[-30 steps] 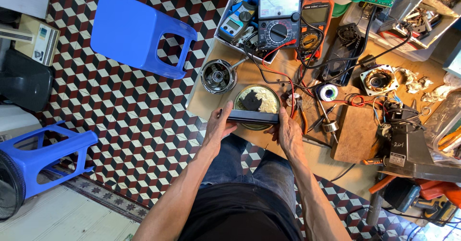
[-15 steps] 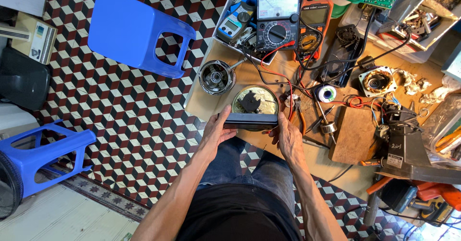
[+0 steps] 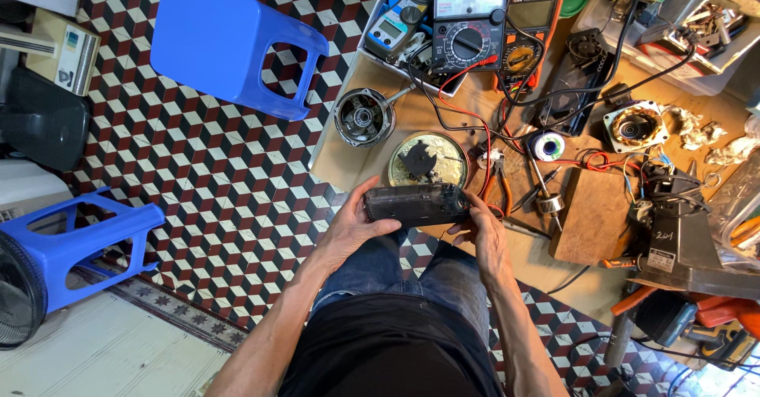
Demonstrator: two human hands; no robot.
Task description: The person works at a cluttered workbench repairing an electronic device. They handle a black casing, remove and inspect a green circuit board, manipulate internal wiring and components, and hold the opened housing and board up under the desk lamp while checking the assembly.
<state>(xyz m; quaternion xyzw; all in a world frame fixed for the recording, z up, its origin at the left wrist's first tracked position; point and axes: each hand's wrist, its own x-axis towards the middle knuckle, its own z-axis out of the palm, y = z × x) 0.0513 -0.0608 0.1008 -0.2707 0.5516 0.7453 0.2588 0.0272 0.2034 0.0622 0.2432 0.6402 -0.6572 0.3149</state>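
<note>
Fingers [image 3: 378,224] of the left hand [image 3: 351,227] wrap the left end of a dark, smoky translucent rectangular case [image 3: 416,205], thumb on its near side, while the right hand [image 3: 484,235] closes on its right end, so the case spans level between the two grips. It is one long boxy piece with rounded corners, held just above the near edge of the wooden workbench [image 3: 356,148]. Just beyond the case on the bench lies one round brass-coloured disc [image 3: 428,159] with a dark part on it; beyond and left of the case sits one open metal motor housing [image 3: 363,117]. Farther beyond the case stand three meters [image 3: 469,18], side by side. Well left of the case, on the tiled floor, are two blue plastic stools [image 3: 229,37].
</note>
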